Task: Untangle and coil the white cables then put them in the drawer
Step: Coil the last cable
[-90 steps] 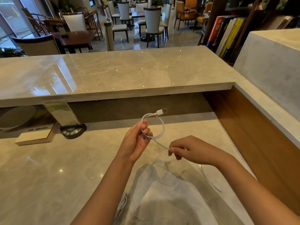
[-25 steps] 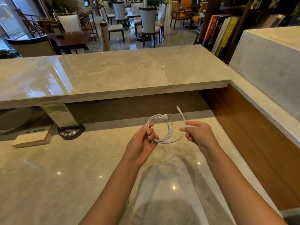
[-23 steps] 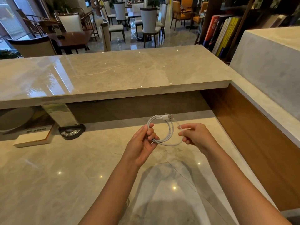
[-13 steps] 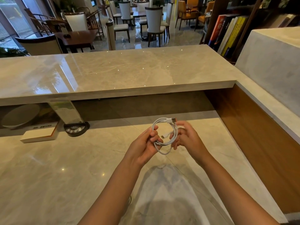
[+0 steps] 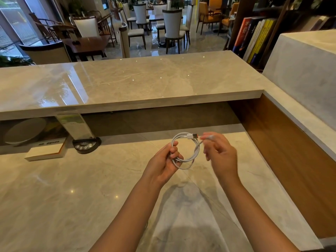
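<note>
The left hand (image 5: 161,165) had its fingers curled and pressed together around the left side of the white cable (image 5: 185,150), thumb on top, pinching the stacked loops so that the coil stood as an upright ring above the marble desk (image 5: 76,193). The USB plug (image 5: 192,136) poked out at the top of the ring, pointing right. The right hand (image 5: 221,155) was beside the coil on its right, blurred by motion; its fingers were loosely spread and half bent, and the fingertips (image 5: 209,137) seemed to pinch the free end of the cable just beyond the plug (the blur made it impossible to tell how firm that grip was, or whether the smaller connector sat between them). The coil was held in the air between the two hands, over the middle of the lower desk and in front of the raised counter (image 5: 127,82). A round black button pad (image 5: 86,145) and a flat white box (image 5: 45,151) lay well to the left, under the counter's overhang. Compared with half a second earlier, the right hand had pulled away from the coil: then its fingers were closed against the loops and nearly touching the left hand, with the loose end hanging inside the ring, whereas now the hand stood apart and the end was drawn out to the upper right. The left hand's grip looked unchanged.
</note>
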Demonstrator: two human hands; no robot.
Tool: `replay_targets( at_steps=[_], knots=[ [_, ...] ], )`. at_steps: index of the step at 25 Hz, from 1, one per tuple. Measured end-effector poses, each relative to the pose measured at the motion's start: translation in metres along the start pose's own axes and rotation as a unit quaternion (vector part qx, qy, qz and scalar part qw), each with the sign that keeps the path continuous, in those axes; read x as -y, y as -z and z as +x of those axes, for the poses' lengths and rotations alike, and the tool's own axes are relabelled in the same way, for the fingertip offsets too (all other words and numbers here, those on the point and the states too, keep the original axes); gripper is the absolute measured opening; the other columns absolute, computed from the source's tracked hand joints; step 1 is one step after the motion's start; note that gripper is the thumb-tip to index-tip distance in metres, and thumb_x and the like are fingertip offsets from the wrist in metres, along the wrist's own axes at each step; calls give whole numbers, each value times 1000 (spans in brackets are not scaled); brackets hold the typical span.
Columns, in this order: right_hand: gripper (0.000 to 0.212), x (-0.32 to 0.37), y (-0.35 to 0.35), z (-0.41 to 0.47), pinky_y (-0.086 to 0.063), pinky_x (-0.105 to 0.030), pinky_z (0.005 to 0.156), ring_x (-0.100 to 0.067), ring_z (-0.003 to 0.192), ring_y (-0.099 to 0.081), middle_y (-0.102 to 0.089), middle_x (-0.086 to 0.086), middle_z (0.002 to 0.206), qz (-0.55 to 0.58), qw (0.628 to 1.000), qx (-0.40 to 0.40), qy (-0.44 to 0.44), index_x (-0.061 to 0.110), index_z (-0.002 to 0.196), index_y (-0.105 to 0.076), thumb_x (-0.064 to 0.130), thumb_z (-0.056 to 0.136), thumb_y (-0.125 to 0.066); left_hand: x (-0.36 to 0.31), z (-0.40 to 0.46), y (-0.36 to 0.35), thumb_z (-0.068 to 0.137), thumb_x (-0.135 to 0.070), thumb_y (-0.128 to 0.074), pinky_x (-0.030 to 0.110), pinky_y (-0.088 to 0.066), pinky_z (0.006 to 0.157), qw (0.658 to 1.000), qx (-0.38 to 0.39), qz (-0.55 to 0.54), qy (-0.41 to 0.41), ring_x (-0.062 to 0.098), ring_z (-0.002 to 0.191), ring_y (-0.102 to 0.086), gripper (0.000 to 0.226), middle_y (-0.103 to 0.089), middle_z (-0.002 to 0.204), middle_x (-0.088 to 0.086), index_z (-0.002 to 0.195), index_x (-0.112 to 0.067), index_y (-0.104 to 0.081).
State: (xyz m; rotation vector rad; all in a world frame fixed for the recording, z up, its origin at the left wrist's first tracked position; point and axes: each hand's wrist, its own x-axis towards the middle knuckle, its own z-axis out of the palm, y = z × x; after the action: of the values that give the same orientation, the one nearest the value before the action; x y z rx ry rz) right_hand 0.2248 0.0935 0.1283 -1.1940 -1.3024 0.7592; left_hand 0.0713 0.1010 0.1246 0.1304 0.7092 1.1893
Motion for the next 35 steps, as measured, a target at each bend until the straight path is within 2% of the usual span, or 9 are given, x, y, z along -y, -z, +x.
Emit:
replay_targets(
  at_steps=[3,6,9,12,15,23,26,33,35],
  knots=[
    [15,12,16,12,-50,-19,50,-5,52,-54,-65,-2,73,125,982,-117,-85,16,91,-68,8,90,-56,-1,-4,3,97,-13,-39,20,-42,64,1000,17,4,-9,7,43,-41,22,-48,53,0,88,-4,-57],
    [17,12,30,25,-51,-17,51,-7,53,-55,-66,-3,75,125,971,-127,-159,8,103,-67,8,88,-59,-2,-10,-3,98,-15,-38,21,-47,62,994,66,89,-25,7,49,-40,23,-47,57,-1,91,-6,-57],
    [20,17,39,41,-51,-18,49,-11,54,-56,-66,-7,73,-42,977,26,-209,6,105,-67,3,85,-60,-6,-15,-9,99,-15,-34,24,-43,66,966,106,230,-48,7,51,-38,26,-45,58,-2,91,-6,-58],
    [18,31,44,54,-48,-17,46,-10,51,-55,-68,-12,72,-245,914,280,-164,15,92,-71,2,86,-59,-11,-19,-13,99,-13,-34,25,-45,66,936,129,323,-58,6,49,-37,29,-43,58,-3,87,-6,-59],
    [20,41,44,57,-44,-19,49,-11,52,-52,-68,-14,72,-272,873,392,-102,17,86,-75,6,87,-59,-13,-23,-18,99,-12,-33,25,-46,65,921,134,360,-63,7,51,-38,30,-43,58,-2,86,-6,-59],
    [23,48,21,58,-49,-19,52,-9,60,-58,-68,-2,77,-224,893,386,-63,21,87,-68,9,91,-48,-5,-20,-11,98,-12,-36,24,-51,60,922,82,373,-65,10,50,-47,30,-53,60,4,85,-4,-62],
    [15,52,19,57,-52,-18,55,-9,64,-62,-66,2,75,-252,876,409,-54,27,95,-58,25,82,-67,-7,-23,-13,98,-11,-37,27,-54,65,915,93,388,-56,11,53,-53,29,-59,62,5,92,-3,-65],
    [2,43,13,53,-47,-16,46,-9,57,-64,-68,3,70,-330,864,378,-28,19,84,-65,21,84,-66,-6,-25,-18,95,-13,-47,29,-58,70,876,13,467,-122,15,78,-69,22,-69,94,4,111,-17,-62],
    [3,39,13,54,-47,-15,45,-10,56,-65,-70,1,70,-331,871,360,-50,17,85,-67,20,85,-65,-4,-25,-17,90,-10,-55,29,-58,77,821,-1,537,-196,12,94,-67,24,-67,108,0,109,-23,-63]
  ],
)
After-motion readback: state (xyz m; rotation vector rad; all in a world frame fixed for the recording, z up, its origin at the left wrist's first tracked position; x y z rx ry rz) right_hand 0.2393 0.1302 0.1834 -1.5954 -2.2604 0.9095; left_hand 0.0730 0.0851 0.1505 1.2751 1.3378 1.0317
